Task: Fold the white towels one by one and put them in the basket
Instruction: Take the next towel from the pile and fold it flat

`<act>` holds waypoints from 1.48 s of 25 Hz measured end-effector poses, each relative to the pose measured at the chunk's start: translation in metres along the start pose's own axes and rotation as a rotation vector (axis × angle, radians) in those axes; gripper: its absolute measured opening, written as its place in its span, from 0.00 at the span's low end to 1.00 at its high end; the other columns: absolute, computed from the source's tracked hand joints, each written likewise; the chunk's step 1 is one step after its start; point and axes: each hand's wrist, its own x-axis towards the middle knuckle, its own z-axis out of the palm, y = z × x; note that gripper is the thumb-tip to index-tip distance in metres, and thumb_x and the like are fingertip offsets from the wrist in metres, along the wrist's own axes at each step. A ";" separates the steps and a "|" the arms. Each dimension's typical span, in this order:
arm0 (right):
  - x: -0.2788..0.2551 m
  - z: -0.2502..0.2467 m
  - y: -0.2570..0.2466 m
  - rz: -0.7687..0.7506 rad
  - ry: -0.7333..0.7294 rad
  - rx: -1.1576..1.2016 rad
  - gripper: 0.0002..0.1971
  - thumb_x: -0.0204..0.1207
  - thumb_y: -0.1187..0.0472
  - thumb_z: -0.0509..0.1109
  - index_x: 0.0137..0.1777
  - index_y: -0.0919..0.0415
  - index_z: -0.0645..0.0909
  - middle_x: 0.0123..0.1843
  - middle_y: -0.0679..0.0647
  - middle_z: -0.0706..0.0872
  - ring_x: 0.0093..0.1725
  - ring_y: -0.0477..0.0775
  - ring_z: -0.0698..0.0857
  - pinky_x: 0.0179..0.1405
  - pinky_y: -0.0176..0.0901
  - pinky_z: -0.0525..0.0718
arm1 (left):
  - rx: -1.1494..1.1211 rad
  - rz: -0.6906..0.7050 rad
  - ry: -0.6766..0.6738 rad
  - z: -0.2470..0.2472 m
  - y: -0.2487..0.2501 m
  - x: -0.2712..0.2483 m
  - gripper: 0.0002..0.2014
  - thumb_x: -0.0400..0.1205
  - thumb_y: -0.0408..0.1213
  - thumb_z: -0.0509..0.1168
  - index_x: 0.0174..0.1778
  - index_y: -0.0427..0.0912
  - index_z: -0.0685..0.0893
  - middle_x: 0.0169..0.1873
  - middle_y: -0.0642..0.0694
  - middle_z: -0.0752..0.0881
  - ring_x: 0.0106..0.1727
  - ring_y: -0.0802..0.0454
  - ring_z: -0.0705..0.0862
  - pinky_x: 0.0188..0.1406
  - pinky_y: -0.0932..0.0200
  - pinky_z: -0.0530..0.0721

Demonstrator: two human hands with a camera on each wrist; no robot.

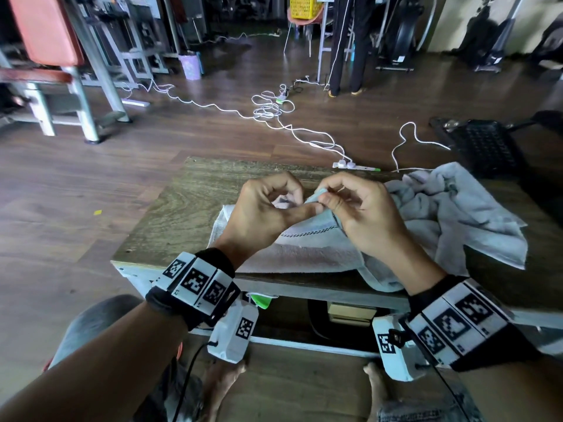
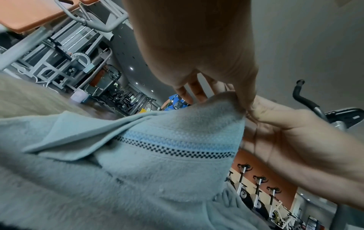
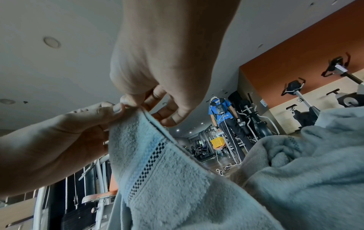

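Item: white towel [image 1: 307,242], pale terry with a woven band and a dark checkered stripe, lying partly folded along the near edge of a low wooden table [image 1: 182,205], one end hanging over the front edge. Its raised corner is held above the table between two hands that meet thumb to thumb. Left hand [image 1: 265,214]: thumb and curled fingers pinch the corner from the left; the wrist view shows the cloth [image 2: 157,155] rising to that pinch. Right hand [image 1: 362,214]: thumb and forefinger pinch the same corner from the right, remaining fingers loosely bent; its wrist view shows the hem [image 3: 157,171] gripped at the fingertips. Second towel [image 1: 466,211], same fabric, crumpled in a heap on the right part of the table, just beside the first and touching it. Both wrists carry black bands with square printed markers. Surroundings: wooden floor with white cables [image 1: 268,111], gym machines, a yellow basket [image 1: 304,7] on a chair far behind, well apart from the table, and a standing person [image 3: 224,118] in a blue shirt near it.
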 end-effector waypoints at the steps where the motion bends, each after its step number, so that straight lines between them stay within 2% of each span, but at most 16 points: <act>1: 0.001 0.000 -0.003 0.003 0.013 0.012 0.05 0.80 0.69 0.72 0.47 0.60 0.87 0.41 0.47 0.89 0.39 0.39 0.85 0.42 0.33 0.79 | 0.003 0.002 -0.007 -0.001 0.002 0.001 0.16 0.72 0.34 0.81 0.32 0.30 0.80 0.30 0.31 0.82 0.32 0.40 0.79 0.37 0.49 0.77; 5: 0.005 -0.009 -0.015 -0.012 0.047 0.006 0.07 0.79 0.69 0.72 0.45 0.56 0.86 0.37 0.40 0.86 0.36 0.37 0.82 0.39 0.28 0.75 | 0.032 -0.056 -0.040 -0.004 0.014 0.004 0.16 0.72 0.34 0.81 0.37 0.31 0.79 0.34 0.28 0.82 0.27 0.56 0.74 0.25 0.65 0.75; 7: 0.007 -0.013 -0.020 -0.019 0.057 -0.022 0.05 0.79 0.68 0.73 0.46 0.57 0.86 0.35 0.40 0.85 0.35 0.37 0.80 0.38 0.28 0.74 | 0.065 -0.135 -0.062 -0.007 0.017 0.001 0.16 0.71 0.35 0.81 0.39 0.30 0.81 0.34 0.28 0.82 0.21 0.57 0.74 0.16 0.67 0.73; 9: 0.010 -0.017 -0.023 -0.021 0.075 -0.035 0.03 0.78 0.66 0.73 0.46 0.58 0.87 0.36 0.41 0.85 0.35 0.37 0.80 0.39 0.29 0.74 | 0.120 -0.221 -0.103 -0.014 0.014 0.001 0.15 0.71 0.39 0.82 0.37 0.33 0.84 0.28 0.33 0.83 0.19 0.50 0.78 0.14 0.61 0.77; 11: 0.013 -0.020 -0.028 -0.016 0.099 -0.042 0.04 0.78 0.68 0.73 0.46 0.60 0.87 0.35 0.39 0.84 0.34 0.35 0.79 0.39 0.26 0.73 | 0.236 -0.262 -0.170 -0.029 0.008 0.004 0.14 0.71 0.43 0.82 0.36 0.36 0.86 0.26 0.39 0.84 0.23 0.46 0.84 0.20 0.51 0.82; 14: 0.022 -0.026 -0.032 0.011 0.146 -0.038 0.05 0.77 0.67 0.72 0.44 0.56 0.87 0.36 0.40 0.86 0.37 0.39 0.82 0.42 0.31 0.76 | 0.502 -0.311 -0.280 -0.055 0.001 0.017 0.14 0.71 0.47 0.80 0.40 0.39 0.92 0.34 0.51 0.90 0.34 0.57 0.84 0.38 0.55 0.86; 16: 0.029 -0.030 -0.034 0.042 0.200 -0.037 0.05 0.77 0.64 0.72 0.44 0.54 0.88 0.39 0.44 0.88 0.41 0.44 0.84 0.46 0.37 0.80 | 0.645 -0.344 -0.282 -0.073 0.004 0.023 0.14 0.71 0.46 0.80 0.45 0.42 0.93 0.38 0.52 0.91 0.41 0.57 0.87 0.36 0.63 0.82; 18: 0.036 -0.033 -0.036 0.077 0.274 -0.052 0.05 0.79 0.65 0.72 0.45 0.55 0.88 0.40 0.45 0.88 0.41 0.43 0.83 0.46 0.36 0.79 | 0.736 -0.350 -0.258 -0.091 0.005 0.027 0.14 0.71 0.45 0.80 0.48 0.42 0.93 0.40 0.53 0.89 0.44 0.55 0.87 0.38 0.68 0.77; 21: 0.045 -0.040 -0.041 0.143 0.352 -0.038 0.06 0.81 0.64 0.71 0.45 0.54 0.87 0.40 0.46 0.86 0.40 0.41 0.81 0.42 0.29 0.77 | 0.817 -0.357 -0.229 -0.122 0.005 0.026 0.13 0.72 0.45 0.79 0.49 0.44 0.93 0.45 0.50 0.92 0.44 0.53 0.87 0.44 0.63 0.81; 24: 0.053 -0.042 -0.039 0.184 0.359 -0.078 0.06 0.80 0.61 0.72 0.43 0.50 0.87 0.40 0.43 0.86 0.41 0.42 0.81 0.44 0.32 0.77 | 0.812 -0.332 -0.186 -0.147 0.009 0.019 0.10 0.73 0.43 0.79 0.48 0.45 0.94 0.46 0.47 0.93 0.47 0.50 0.89 0.50 0.56 0.86; 26: 0.056 -0.042 -0.037 0.218 0.367 -0.095 0.06 0.80 0.61 0.72 0.43 0.51 0.87 0.40 0.44 0.86 0.41 0.42 0.81 0.43 0.30 0.77 | 0.779 -0.333 -0.159 -0.159 0.013 0.014 0.10 0.73 0.38 0.80 0.48 0.41 0.94 0.44 0.46 0.93 0.41 0.57 0.88 0.45 0.63 0.85; 28: 0.059 -0.042 -0.039 0.262 0.392 -0.072 0.07 0.81 0.62 0.71 0.43 0.51 0.86 0.39 0.43 0.84 0.38 0.40 0.80 0.38 0.24 0.76 | 0.794 -0.336 -0.137 -0.173 0.019 0.012 0.09 0.72 0.37 0.80 0.45 0.39 0.94 0.37 0.48 0.92 0.29 0.71 0.83 0.32 0.74 0.79; 29: 0.060 -0.042 -0.040 0.278 0.401 -0.065 0.07 0.81 0.62 0.71 0.42 0.51 0.85 0.39 0.43 0.84 0.37 0.39 0.79 0.36 0.24 0.76 | 0.794 -0.332 -0.120 -0.179 0.023 0.012 0.07 0.73 0.36 0.80 0.43 0.38 0.93 0.32 0.51 0.90 0.24 0.72 0.80 0.27 0.78 0.75; 31: 0.067 -0.044 -0.044 0.303 0.414 -0.062 0.07 0.81 0.61 0.71 0.42 0.51 0.85 0.38 0.44 0.85 0.35 0.40 0.79 0.36 0.30 0.78 | 0.819 -0.291 -0.099 -0.190 0.032 0.012 0.04 0.76 0.32 0.77 0.42 0.35 0.91 0.27 0.52 0.84 0.25 0.67 0.79 0.25 0.77 0.71; 34: 0.073 -0.049 -0.053 0.322 0.435 -0.063 0.05 0.82 0.60 0.71 0.45 0.52 0.86 0.38 0.46 0.85 0.33 0.43 0.79 0.34 0.36 0.79 | 0.884 -0.162 -0.079 -0.198 0.043 0.012 0.05 0.81 0.29 0.70 0.42 0.30 0.86 0.30 0.40 0.83 0.33 0.43 0.79 0.30 0.61 0.75; 37: 0.074 -0.051 -0.056 0.332 0.416 -0.063 0.05 0.82 0.61 0.71 0.45 0.54 0.86 0.37 0.46 0.84 0.33 0.44 0.79 0.35 0.38 0.79 | 0.873 -0.124 -0.069 -0.202 0.049 0.009 0.03 0.81 0.30 0.71 0.44 0.33 0.87 0.34 0.38 0.87 0.34 0.42 0.81 0.36 0.55 0.78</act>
